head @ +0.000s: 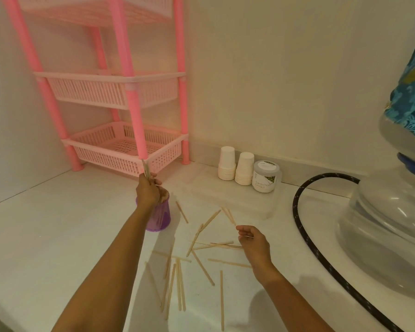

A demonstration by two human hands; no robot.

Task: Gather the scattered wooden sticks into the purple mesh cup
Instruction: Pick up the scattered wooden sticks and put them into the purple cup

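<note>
The purple mesh cup (159, 218) stands on the white counter, partly hidden behind my left hand (148, 190). My left hand grips a small bunch of wooden sticks (146, 169) upright, right above the cup's mouth. Several more sticks (203, 259) lie scattered flat on the counter in front of the cup. My right hand (252, 240) hovers low over the right side of the scatter, fingers curled, pinching the end of one thin stick (231, 217).
A pink three-tier basket rack (120, 149) stands behind the cup. Two stacks of white paper cups (235, 167) and a clear lidded jar (265, 177) sit by the wall. A black hose (304, 226) and a large water bottle (388, 224) fill the right.
</note>
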